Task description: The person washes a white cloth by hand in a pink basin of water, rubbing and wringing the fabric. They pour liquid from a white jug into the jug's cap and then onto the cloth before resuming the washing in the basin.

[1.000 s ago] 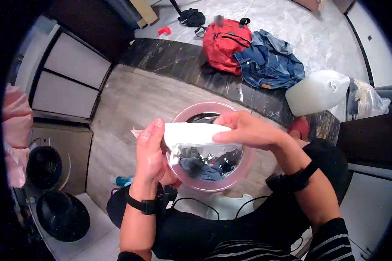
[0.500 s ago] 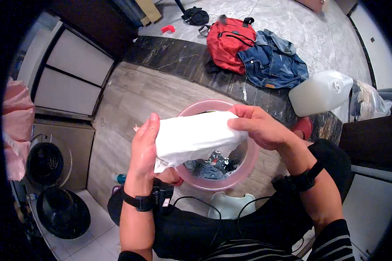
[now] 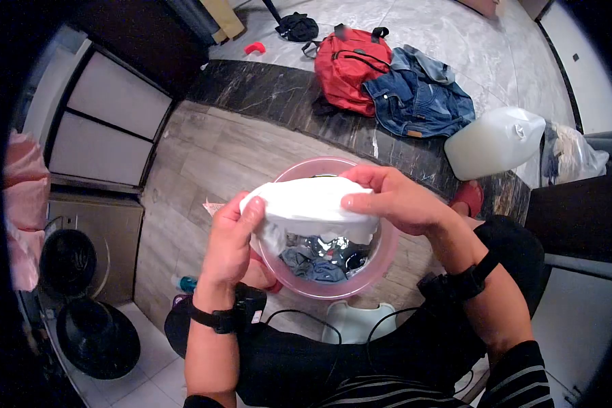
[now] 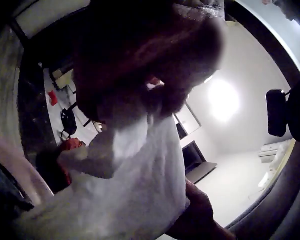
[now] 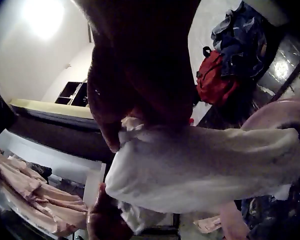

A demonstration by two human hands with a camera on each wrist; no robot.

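Note:
A white wet-looking cloth [image 3: 306, 200] stretches between both hands above a pink basin [image 3: 385, 262]. At its left end, my left hand [image 3: 228, 239] pinches the fabric with the thumb on top. My right hand [image 3: 402, 204] grips the other end between thumb and fingers. Folds of the cloth [image 5: 205, 165] hang down in the right wrist view, and the cloth [image 4: 125, 195] fills the lower middle of the left wrist view. In the basin lie dark and blue-grey wet clothes [image 3: 316, 265], partly hidden under the cloth.
A red backpack [image 3: 350, 71] and a denim garment [image 3: 425, 102] lie on a dark stone ledge beyond the basin, near a large whitish plastic jug [image 3: 493, 144]. A pale stool [image 3: 360, 323] stands between the knees. Two black round things [image 3: 98, 340] are at left.
Half a second ago the cloth was spread wide, with its left end hanging lower. Now it is gathered narrower, and the left thumb has come down over its left end.

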